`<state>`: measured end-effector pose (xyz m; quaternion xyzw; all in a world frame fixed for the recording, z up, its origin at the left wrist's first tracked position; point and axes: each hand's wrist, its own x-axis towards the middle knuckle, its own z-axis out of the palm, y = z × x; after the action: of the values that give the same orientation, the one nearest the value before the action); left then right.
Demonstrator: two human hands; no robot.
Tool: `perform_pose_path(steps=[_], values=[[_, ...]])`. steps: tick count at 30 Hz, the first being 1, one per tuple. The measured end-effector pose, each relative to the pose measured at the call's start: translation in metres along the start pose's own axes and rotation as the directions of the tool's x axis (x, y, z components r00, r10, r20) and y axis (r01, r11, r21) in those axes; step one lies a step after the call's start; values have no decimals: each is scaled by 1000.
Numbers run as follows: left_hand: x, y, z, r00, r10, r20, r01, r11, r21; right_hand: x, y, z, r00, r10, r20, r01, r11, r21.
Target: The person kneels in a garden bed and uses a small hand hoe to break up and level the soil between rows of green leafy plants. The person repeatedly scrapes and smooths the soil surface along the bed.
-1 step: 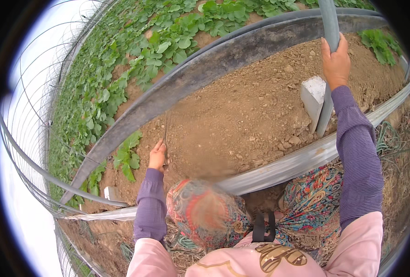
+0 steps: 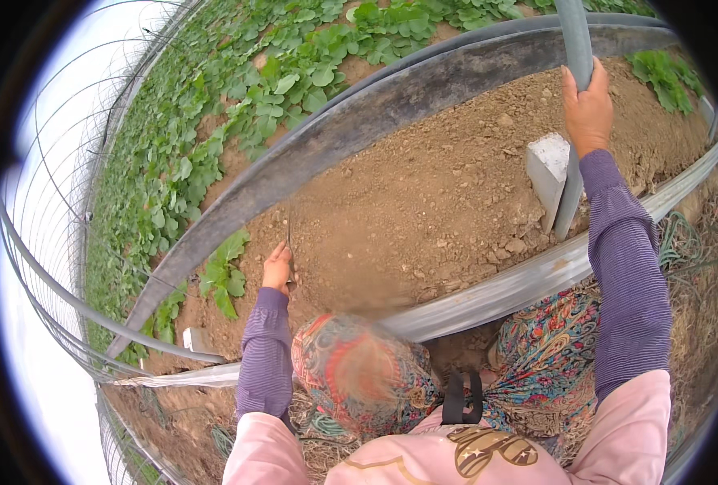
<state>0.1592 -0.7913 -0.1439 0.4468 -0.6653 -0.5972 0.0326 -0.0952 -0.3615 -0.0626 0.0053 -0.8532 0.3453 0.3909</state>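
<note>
My right hand (image 2: 589, 109) is wrapped round a grey metal pipe (image 2: 575, 32) that rises at the upper right. Below that hand the pipe runs down into the soil beside a white concrete post (image 2: 548, 166). Lower at the left, my left hand (image 2: 277, 268) is closed on a thin dark tool (image 2: 289, 230). Its slim shaft points away from me over the bare soil (image 2: 407, 186); its kind and its far tip are too fine to make out. A leafy green plant (image 2: 228, 275) grows just left of this hand.
A dark plastic sheet (image 2: 351, 133) curves between the soil and rows of green plants (image 2: 294, 73). A pale plastic strip (image 2: 488, 295) runs before my knees. Bent hoops (image 2: 76, 295) stand at the left, near another white post (image 2: 195, 338). Green cord (image 2: 682, 242) lies at the right.
My left hand has shifted very slightly away from me with the thin tool. The right hand keeps its hold on the pipe.
</note>
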Motion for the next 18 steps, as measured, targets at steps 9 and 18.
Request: perform_pose_path(steps=[9, 18], values=[[-45, 20, 69, 924, -21, 383, -81, 965, 249, 3, 13, 1, 1000, -4, 16, 5, 998, -60], [20, 8, 19, 999, 38, 35, -40, 998, 55, 2, 8, 0, 1000, 12, 26, -10, 998, -69]])
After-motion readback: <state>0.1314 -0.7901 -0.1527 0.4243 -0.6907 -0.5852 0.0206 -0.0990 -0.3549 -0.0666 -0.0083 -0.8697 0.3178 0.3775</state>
